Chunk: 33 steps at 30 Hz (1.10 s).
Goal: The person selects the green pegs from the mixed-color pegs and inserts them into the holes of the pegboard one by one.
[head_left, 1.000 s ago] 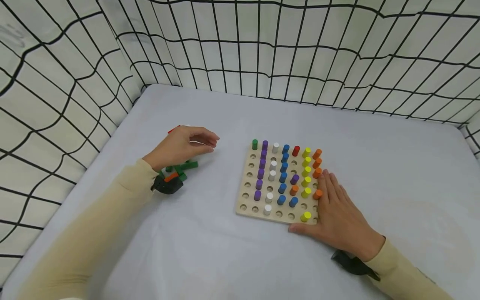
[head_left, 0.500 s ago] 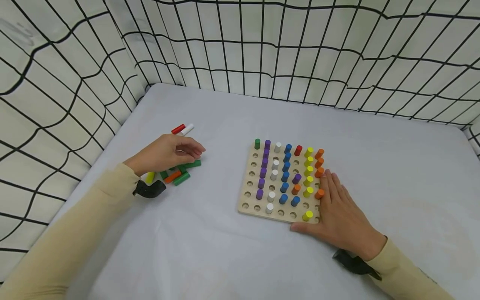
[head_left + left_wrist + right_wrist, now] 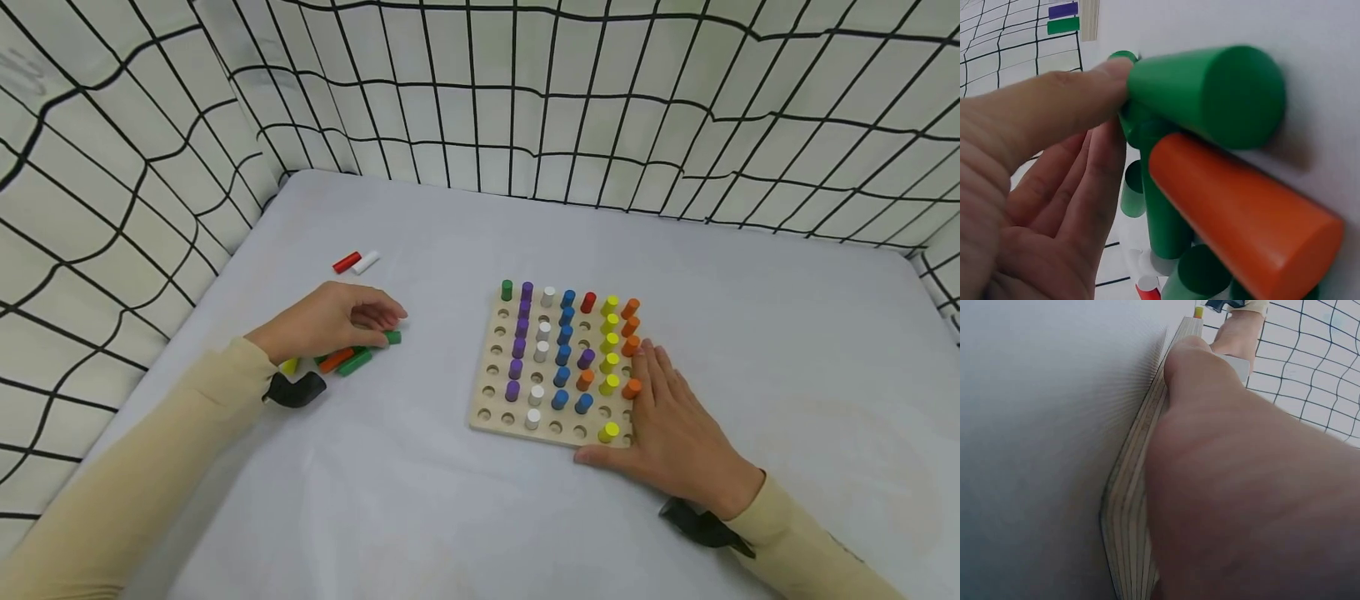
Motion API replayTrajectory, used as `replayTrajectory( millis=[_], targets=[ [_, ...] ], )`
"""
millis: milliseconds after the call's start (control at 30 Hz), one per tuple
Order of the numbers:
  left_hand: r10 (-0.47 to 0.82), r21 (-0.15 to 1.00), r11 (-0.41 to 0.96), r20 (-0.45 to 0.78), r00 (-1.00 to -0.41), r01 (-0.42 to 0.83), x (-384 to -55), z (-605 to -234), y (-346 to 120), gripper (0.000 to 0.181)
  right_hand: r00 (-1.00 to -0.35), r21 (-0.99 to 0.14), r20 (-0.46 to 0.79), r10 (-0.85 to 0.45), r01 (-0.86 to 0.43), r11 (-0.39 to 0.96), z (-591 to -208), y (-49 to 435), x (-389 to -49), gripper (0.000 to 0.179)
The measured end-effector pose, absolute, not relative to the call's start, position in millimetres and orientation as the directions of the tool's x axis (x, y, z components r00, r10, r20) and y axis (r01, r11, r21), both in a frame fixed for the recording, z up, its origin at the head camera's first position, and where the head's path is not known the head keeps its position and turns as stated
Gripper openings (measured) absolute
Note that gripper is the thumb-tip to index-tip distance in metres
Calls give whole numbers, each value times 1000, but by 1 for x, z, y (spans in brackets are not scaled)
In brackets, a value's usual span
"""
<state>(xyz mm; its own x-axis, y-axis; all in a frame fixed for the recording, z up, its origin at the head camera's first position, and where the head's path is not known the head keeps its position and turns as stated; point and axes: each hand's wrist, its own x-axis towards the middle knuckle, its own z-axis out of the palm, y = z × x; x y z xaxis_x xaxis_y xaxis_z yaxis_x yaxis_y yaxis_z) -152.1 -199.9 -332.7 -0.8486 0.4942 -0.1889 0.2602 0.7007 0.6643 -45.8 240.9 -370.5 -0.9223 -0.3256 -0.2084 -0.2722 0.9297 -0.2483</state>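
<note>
My left hand (image 3: 330, 321) reaches over a small pile of coloured pegs, thumb and fingers bent around a green peg (image 3: 393, 337). In the left wrist view the thumb covers part of that peg, and a nearer green peg (image 3: 1210, 94) and an orange peg (image 3: 1247, 215) lie beside the fingertips. My right hand (image 3: 678, 429) lies with straight fingers along the right edge of a wooden pegboard (image 3: 495, 427), its thumb at the near edge. Upright pegs in several colours stand in the board, including a yellow peg (image 3: 609, 432); some holes are bare.
A red peg (image 3: 347, 262) and a white peg (image 3: 367, 262) lie beyond the left hand on a white sheet (image 3: 420, 500). A yellow peg (image 3: 289, 365) shows under the wrist. Black netting (image 3: 480, 108) borders the back and sides.
My left hand has drawn back to the left and lowered into the pile, its fingers coming around a green peg and uncovering the red and white pegs. The right hand stays at the board.
</note>
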Motion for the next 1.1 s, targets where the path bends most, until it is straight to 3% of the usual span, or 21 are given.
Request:
replayTrajectory(
  millis=[767, 1100],
  targets=[
    [537, 545, 751, -176, -825, 372, -157, -331, -182, 32, -924, -254, -223, -309, -251, 934, -371, 240, -46, 147],
    [544, 545, 745, -163, -823, 384, -157, -328, -177, 31, -926, -231, -222, -304, -253, 939, -371, 241, -45, 148]
  ],
)
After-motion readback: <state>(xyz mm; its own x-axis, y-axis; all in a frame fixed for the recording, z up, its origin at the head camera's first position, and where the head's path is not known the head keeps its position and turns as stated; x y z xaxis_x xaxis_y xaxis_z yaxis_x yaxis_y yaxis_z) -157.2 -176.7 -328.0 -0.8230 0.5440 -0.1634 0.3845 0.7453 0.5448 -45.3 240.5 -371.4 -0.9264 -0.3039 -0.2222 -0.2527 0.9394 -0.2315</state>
